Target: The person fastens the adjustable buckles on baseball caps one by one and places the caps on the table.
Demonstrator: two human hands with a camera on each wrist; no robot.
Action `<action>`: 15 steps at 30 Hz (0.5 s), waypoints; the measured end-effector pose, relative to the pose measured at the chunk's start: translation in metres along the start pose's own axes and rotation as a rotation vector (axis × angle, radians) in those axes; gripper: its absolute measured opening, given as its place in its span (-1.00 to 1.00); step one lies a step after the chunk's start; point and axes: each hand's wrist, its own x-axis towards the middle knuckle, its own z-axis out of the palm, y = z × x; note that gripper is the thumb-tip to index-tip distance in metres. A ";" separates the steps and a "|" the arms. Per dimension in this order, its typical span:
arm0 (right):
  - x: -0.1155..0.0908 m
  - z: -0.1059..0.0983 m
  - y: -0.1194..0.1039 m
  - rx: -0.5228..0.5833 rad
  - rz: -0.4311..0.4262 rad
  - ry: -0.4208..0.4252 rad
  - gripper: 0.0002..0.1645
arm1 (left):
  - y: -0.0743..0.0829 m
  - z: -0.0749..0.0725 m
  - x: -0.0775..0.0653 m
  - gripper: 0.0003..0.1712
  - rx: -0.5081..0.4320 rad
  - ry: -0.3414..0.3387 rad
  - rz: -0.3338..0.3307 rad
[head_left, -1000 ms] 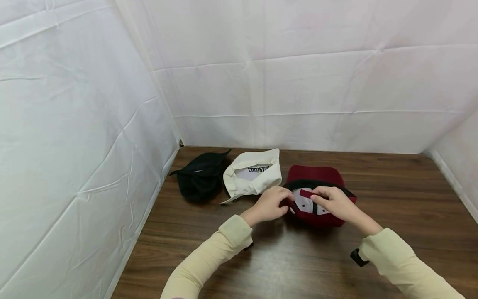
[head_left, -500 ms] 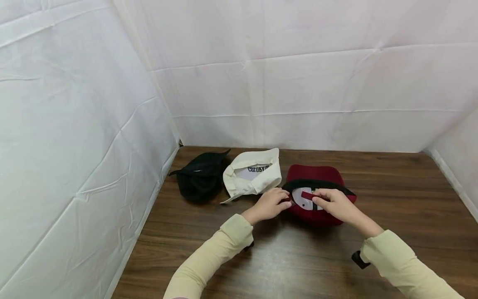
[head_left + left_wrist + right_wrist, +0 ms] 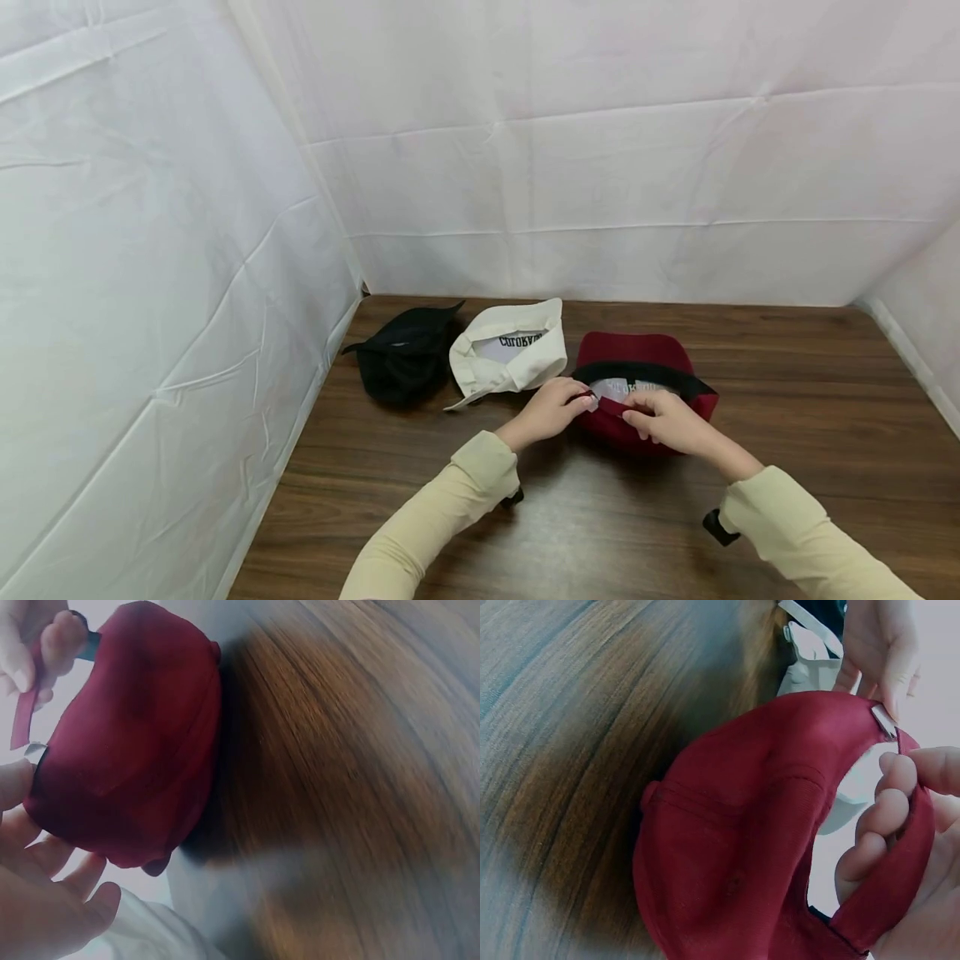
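Note:
A dark red baseball cap [image 3: 636, 350] lies on the table with its brim pointing away and its opening up. My left hand [image 3: 549, 410] pinches the cap's back edge right by a small metal buckle [image 3: 885, 721]. In the right wrist view, the cap's red strap [image 3: 904, 874] runs through the curled fingers of my right hand [image 3: 669, 423], thumb on top. The strap's free tip [image 3: 21, 733] sits close to the buckle in the left wrist view. Pale lining with lettering shows inside the cap in the head view.
Left of the red cap lies a cream cap [image 3: 517, 371] with dark lettering inside. A black cap [image 3: 405, 354] sits farther left, beside it. White cloth walls [image 3: 600, 167] enclose the back and sides of the brown wooden table [image 3: 810, 400].
My right hand has brought the strap slightly down and left, toward the buckle. The cap's back edge has shifted, so lettering inside shows more. The other two caps stay put.

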 end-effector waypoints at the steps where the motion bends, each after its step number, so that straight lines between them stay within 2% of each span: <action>1: 0.000 0.001 0.001 -0.001 -0.006 -0.009 -0.84 | 0.000 0.001 0.000 -0.73 -0.024 0.003 0.001; 6: 0.000 0.005 0.002 0.010 -0.012 -0.056 -0.90 | -0.002 0.004 0.000 -0.75 -0.103 0.012 -0.019; 10: 0.001 0.008 0.003 0.020 -0.011 -0.115 -0.85 | -0.003 0.006 0.001 -0.74 -0.138 0.025 -0.058; 15: 0.001 0.012 0.005 0.037 -0.012 -0.157 -0.79 | -0.002 0.008 0.001 -0.72 -0.192 0.002 -0.100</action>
